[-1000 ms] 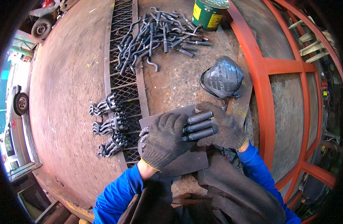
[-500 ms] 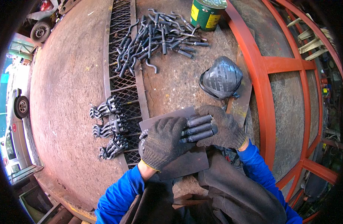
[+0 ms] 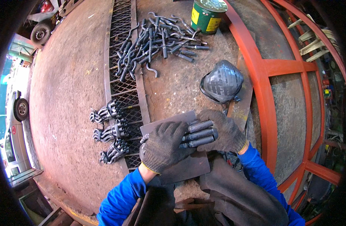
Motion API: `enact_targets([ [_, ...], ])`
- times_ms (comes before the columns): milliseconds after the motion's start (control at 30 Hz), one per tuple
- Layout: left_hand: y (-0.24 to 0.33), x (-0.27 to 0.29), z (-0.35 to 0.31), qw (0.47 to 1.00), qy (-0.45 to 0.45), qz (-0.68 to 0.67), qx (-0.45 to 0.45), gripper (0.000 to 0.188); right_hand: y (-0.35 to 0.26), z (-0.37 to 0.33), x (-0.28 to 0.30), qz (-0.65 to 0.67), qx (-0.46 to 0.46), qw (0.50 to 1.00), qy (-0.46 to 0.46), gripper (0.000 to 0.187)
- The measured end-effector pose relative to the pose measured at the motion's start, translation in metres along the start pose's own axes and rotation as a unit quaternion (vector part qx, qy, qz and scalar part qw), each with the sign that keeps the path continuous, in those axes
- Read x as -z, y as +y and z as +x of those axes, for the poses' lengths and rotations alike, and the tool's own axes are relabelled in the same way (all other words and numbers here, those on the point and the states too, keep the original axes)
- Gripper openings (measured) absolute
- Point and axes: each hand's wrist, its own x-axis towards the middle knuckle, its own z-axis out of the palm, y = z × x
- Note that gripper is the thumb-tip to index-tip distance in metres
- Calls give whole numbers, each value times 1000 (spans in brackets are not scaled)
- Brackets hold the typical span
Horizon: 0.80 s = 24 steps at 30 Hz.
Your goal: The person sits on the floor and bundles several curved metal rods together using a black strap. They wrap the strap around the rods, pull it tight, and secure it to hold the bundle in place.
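Observation:
My left hand (image 3: pixel 166 146), in a dark knitted glove, is wrapped around a bundle of bent metal rods with thick dark cylindrical ends (image 3: pixel 198 136). These ends point to the right, out past my fingers. My gloved right hand (image 3: pixel 226 131) curls around the tips of the same bundle. Ridged rod ends show at the left hand's far side, and the bundle's middle is hidden in the glove. Beneath both hands a flat grey metal plate (image 3: pixel 188 168) lies across my lap.
Three tied rod bundles (image 3: pixel 112 132) lie left on a mesh grating (image 3: pixel 122 87). A loose pile of similar rods (image 3: pixel 152 39) is farther off. Beyond my right hand sits a black taped dome-shaped object (image 3: pixel 222 81). A green bucket (image 3: pixel 207 19) and an orange-red steel frame (image 3: pixel 264 105) stand right.
Both hands keep their hold on the rod bundle, which has shifted only slightly, its cylindrical ends a little lower. The whole view has moved slightly.

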Motion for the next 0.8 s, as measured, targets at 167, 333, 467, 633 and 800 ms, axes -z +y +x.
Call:
enact_targets([
  [167, 1, 0, 1, 1000, 13, 18, -11, 68, -2, -1, 1, 2, 1, 1000, -14, 85],
  [333, 4, 6, 3, 1000, -5, 11, -10, 68, -9, -2, 13, -38, 16, 999, 14, 83],
  [467, 11, 10, 7, 999, -36, 15, 22, 79, 61, -34, 13, 36, -85, 964, 248, 67],
  [633, 18, 30, 6, 999, -41, -11, 28, 86, 94, -29, 43, 348, -304, 802, 378, 59],
  [800, 14, 32, -5, 999, 15, 4, 39, 90, 99, 18, 34, 199, -212, 883, 369, 58],
])
